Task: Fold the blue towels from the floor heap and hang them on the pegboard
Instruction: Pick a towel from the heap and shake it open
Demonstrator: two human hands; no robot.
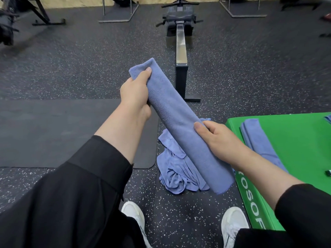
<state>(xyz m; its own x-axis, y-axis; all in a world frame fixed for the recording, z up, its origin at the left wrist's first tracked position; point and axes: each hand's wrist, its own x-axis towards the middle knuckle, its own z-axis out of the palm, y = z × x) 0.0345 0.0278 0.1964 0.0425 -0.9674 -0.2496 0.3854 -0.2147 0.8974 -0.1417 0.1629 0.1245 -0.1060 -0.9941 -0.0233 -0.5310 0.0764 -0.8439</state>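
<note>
Towel (176, 120) folded into a long strip, held in the air over floor heap (176, 173), long axis running from far-left to near-right, left hand (135, 90) gripping far end, right hand (214, 138) pinching near end beside green box (295, 140).

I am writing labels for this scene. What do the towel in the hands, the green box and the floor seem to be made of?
Held towel: soft blue cloth, probably microfibre; fine matte nap, stitched hem. Green box: likely vinyl-covered foam; smooth skin with slight sheen, white printed letters, rounded edge. Floor: apparently rubber; dark matte surface with pale flecks.
</note>
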